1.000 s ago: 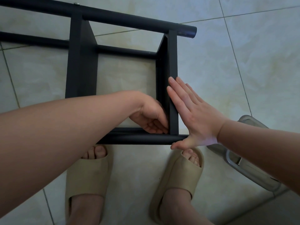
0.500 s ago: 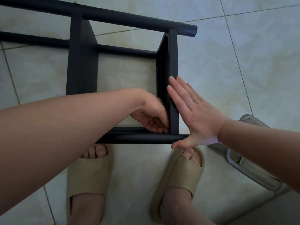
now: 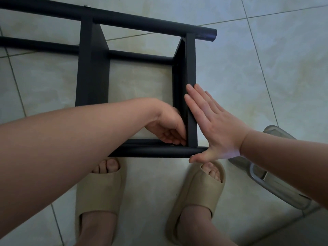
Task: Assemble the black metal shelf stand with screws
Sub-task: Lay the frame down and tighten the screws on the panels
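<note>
Tiles of a pale floor [image 3: 248,77] carry the black metal shelf stand [image 3: 92,68], which lies just ahead of two feet in beige slippers [image 3: 99,194]. Its far tube [image 3: 142,23] and near tube [image 3: 150,151] run across the view, joined by two flat cross panels, and a small screw head [image 3: 86,5] shows on top of the far tube. The right hand [image 3: 214,125] is spread flat, fingers straight and together, pressing on the outer face of the right panel [image 3: 191,68], with the thumb at the end of the near tube. The left hand [image 3: 168,128] reaches inside the frame, fingers curled into the corner where that panel meets the near tube; whether it pinches anything there cannot be told. A grey object with a metal clip [image 3: 276,183] lies on the floor to the right.
</note>
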`<control>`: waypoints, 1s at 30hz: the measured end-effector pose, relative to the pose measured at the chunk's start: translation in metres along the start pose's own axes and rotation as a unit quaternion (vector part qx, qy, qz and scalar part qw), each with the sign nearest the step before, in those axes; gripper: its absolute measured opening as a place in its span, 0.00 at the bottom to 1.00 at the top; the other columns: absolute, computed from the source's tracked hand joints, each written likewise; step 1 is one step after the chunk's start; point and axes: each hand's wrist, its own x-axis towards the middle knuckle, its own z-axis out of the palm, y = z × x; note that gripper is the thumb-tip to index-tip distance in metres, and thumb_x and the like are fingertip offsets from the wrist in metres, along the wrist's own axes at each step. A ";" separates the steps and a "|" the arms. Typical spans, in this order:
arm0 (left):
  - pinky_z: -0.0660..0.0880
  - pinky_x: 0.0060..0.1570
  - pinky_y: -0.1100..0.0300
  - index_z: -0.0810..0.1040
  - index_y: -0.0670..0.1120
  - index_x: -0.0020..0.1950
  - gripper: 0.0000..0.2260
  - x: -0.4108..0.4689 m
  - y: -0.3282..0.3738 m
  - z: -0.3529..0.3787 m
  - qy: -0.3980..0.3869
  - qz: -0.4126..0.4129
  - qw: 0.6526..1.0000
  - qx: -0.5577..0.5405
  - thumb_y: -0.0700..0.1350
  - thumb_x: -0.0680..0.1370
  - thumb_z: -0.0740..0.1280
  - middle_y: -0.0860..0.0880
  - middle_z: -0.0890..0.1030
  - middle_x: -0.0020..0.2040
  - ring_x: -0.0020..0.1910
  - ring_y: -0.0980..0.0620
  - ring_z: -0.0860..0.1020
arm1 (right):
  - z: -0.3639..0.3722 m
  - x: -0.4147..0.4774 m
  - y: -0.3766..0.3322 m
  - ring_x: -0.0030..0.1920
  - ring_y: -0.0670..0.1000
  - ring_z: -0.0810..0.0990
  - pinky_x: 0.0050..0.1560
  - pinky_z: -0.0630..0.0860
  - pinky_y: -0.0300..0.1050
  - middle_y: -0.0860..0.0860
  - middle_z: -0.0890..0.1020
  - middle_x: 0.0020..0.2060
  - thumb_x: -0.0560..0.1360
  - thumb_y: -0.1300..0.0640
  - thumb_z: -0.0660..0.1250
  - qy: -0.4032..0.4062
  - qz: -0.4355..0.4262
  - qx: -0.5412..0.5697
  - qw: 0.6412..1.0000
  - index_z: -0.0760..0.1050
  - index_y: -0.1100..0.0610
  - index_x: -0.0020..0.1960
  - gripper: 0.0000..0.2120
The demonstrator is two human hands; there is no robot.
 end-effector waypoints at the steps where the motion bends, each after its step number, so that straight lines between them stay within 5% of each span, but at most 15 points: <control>1: 0.74 0.40 0.64 0.80 0.43 0.49 0.05 0.000 -0.001 0.001 0.001 0.005 1.000 -0.013 0.35 0.79 0.67 0.49 0.81 0.36 0.36 0.55 0.77 | 0.000 0.000 0.000 0.82 0.62 0.41 0.79 0.52 0.65 0.62 0.41 0.81 0.66 0.19 0.60 0.000 0.000 0.000 1.000 0.41 0.65 0.81 0.66; 8: 0.76 0.46 0.61 0.82 0.43 0.56 0.08 -0.004 -0.005 -0.002 -0.021 -0.002 0.999 -0.042 0.38 0.79 0.66 0.47 0.83 0.45 0.42 0.52 0.79 | -0.001 0.000 0.000 0.82 0.63 0.41 0.79 0.53 0.65 0.62 0.41 0.81 0.65 0.19 0.60 -0.001 0.000 -0.004 1.000 0.40 0.65 0.81 0.66; 12: 0.74 0.39 0.63 0.81 0.45 0.48 0.03 -0.002 -0.003 -0.001 0.001 0.000 1.000 0.018 0.39 0.79 0.68 0.50 0.83 0.38 0.37 0.54 0.77 | -0.001 0.000 0.000 0.82 0.62 0.41 0.79 0.53 0.65 0.61 0.41 0.81 0.66 0.19 0.60 0.000 0.001 -0.003 1.000 0.41 0.65 0.81 0.65; 21: 0.75 0.46 0.62 0.82 0.44 0.51 0.07 -0.005 -0.001 -0.005 -0.024 -0.016 0.999 -0.027 0.37 0.79 0.65 0.49 0.83 0.42 0.41 0.54 0.79 | 0.001 0.000 0.000 0.82 0.62 0.40 0.80 0.51 0.64 0.61 0.41 0.81 0.66 0.19 0.60 -0.002 0.000 -0.001 1.000 0.40 0.64 0.82 0.66; 30: 0.75 0.39 0.64 0.80 0.43 0.48 0.04 0.001 -0.002 0.000 -0.002 -0.006 1.000 -0.011 0.36 0.79 0.66 0.49 0.81 0.37 0.35 0.55 0.77 | 0.000 0.000 0.000 0.81 0.62 0.40 0.80 0.51 0.64 0.60 0.39 0.81 0.66 0.19 0.60 -0.004 -0.002 -0.001 1.000 0.39 0.64 0.82 0.66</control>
